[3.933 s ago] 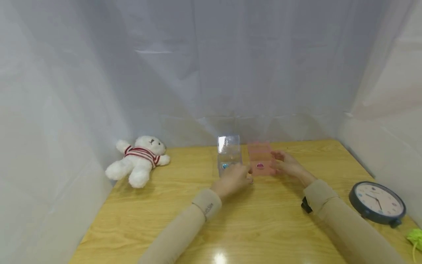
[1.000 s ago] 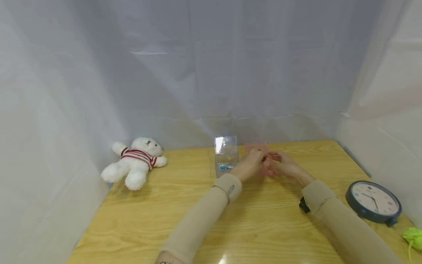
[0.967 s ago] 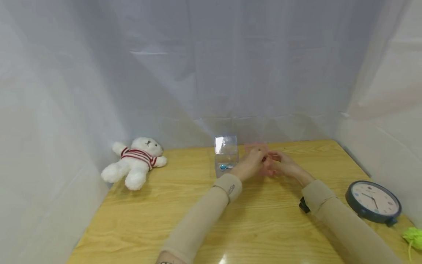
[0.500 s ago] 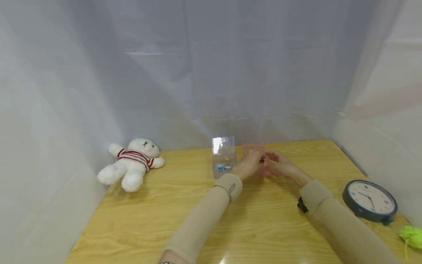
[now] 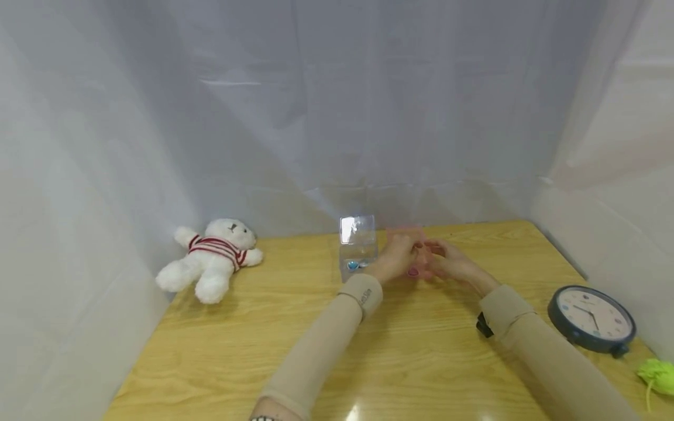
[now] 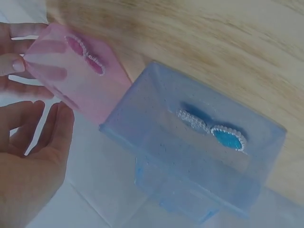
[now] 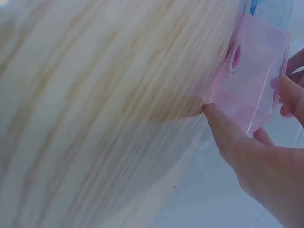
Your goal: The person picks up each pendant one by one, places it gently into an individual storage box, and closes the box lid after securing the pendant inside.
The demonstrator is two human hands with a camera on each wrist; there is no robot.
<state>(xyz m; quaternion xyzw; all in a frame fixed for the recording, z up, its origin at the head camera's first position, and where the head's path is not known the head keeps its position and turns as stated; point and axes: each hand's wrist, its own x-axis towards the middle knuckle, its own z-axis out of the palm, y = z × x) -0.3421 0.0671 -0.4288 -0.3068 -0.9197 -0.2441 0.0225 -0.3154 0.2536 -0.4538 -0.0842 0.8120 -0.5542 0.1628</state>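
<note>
Right hand (image 7: 261, 164) clamped on an edge of the pink box (image 7: 254, 71); left hand (image 6: 35, 166) nearby, fingers loosely bent; blue box (image 6: 166, 137) just beside; tabletop (image 5: 421, 351) stretching in front.

Pink box (image 7: 254, 76): translucent plastic (glossy, smooth); tabletop (image 5: 416, 351): wood.

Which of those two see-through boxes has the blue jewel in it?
The pale bluish box, the one nearer the teddy bear: the blue jewel shows inside. The pink box beside it shows pink jewellery instead.
</note>
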